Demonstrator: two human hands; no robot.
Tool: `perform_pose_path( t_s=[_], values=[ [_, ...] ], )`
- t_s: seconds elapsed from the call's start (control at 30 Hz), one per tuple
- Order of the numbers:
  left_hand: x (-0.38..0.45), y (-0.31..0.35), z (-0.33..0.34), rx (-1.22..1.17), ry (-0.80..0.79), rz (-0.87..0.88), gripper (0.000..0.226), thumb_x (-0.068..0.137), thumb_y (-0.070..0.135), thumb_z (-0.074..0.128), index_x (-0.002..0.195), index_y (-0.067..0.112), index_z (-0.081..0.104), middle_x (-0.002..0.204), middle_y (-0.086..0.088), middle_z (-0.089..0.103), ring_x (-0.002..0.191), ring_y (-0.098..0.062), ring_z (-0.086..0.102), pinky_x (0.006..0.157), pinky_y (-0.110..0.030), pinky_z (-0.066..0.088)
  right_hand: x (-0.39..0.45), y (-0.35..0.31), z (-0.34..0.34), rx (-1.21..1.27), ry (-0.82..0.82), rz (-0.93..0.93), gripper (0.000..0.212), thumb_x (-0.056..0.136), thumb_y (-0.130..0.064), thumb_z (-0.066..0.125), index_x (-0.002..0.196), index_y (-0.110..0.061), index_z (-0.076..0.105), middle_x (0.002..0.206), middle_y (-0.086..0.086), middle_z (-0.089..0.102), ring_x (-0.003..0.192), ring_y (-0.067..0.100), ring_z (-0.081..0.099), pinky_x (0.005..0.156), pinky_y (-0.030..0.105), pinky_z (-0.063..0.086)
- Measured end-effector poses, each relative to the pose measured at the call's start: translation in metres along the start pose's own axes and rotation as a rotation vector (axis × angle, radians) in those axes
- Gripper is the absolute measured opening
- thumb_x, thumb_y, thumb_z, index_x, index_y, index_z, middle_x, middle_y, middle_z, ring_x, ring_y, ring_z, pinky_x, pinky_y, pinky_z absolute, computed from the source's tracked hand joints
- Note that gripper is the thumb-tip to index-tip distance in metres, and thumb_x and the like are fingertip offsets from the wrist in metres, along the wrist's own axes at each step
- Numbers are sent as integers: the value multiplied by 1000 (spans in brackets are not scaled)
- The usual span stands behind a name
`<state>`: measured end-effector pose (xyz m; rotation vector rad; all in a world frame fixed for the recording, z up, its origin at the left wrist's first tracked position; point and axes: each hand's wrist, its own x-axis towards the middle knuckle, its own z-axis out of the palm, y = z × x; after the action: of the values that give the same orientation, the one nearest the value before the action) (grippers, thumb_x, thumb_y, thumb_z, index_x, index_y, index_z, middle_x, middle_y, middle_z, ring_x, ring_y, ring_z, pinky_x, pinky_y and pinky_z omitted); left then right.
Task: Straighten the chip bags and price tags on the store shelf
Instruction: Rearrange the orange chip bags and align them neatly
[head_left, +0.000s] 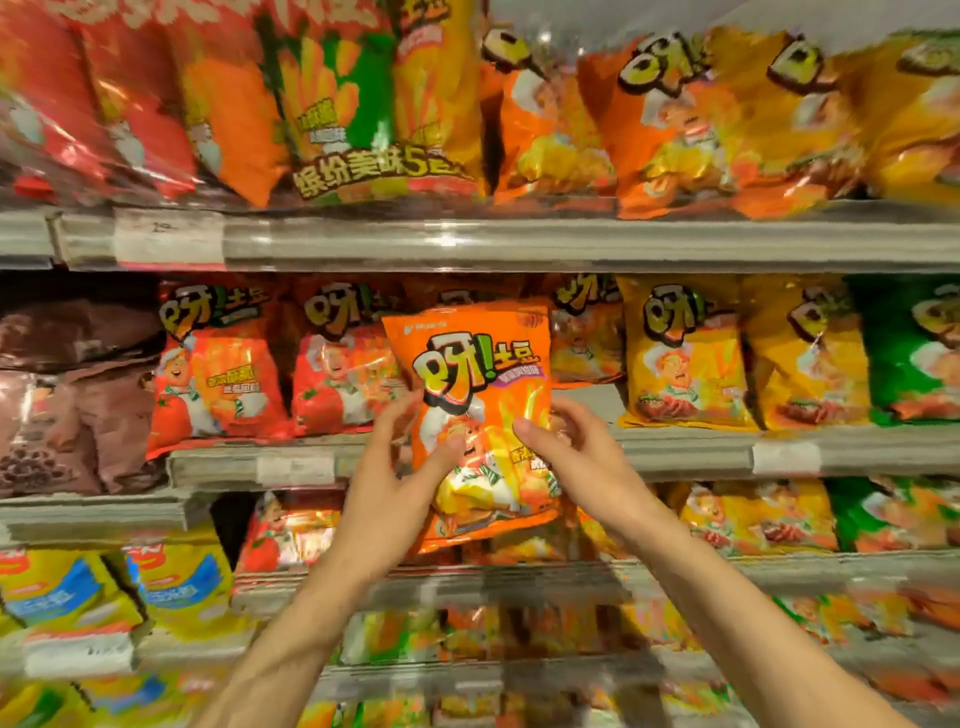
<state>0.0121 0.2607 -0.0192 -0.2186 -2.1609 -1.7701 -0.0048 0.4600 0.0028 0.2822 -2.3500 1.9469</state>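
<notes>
Got both hands clamped on one orange chip bag (480, 415): my left hand (395, 467) has its thumb pressed on the front low down with fingers wrapped behind the left edge, and my right hand (566, 452) pinches the right edge the same way, thumb on the front. The bag's upright, tilted a bit, held out in front of the middle shelf (675, 452), right over the gap between the red bags (218, 374) and the yellow bags (685, 358). A white price tag (785, 458) sits in the shelf rail off to the right; the print's too blurry to read.
</notes>
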Motion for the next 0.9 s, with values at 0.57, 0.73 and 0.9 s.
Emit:
perform_pose_path(
  t_s=[0.57,0.73,0.9],
  values=[
    [52,35,117,220,-47,137,71,87,54,64,148,40,32,150,18,41,137,-2,38,110,-28,35,40,8,-118,-36,59,3,25,96,-29,64,120,-28,58,116,-10,69,98,-5,66,89,18,52],
    [89,28,111,376,-39,155,79,90,52,63,154,32,21,158,10,30,144,-7,28,113,-29,28,82,1,-101,-49,119,5,36,98,-34,59,131,-21,54,130,-6,60,116,9,58,96,26,47],
    [94,8,88,742,156,392,59,92,46,54,144,19,44,140,-9,49,131,-24,40,107,-42,37,90,7,-106,-118,195,54,58,99,-35,56,150,-16,36,141,-6,48,129,15,47,108,33,38]
  ],
)
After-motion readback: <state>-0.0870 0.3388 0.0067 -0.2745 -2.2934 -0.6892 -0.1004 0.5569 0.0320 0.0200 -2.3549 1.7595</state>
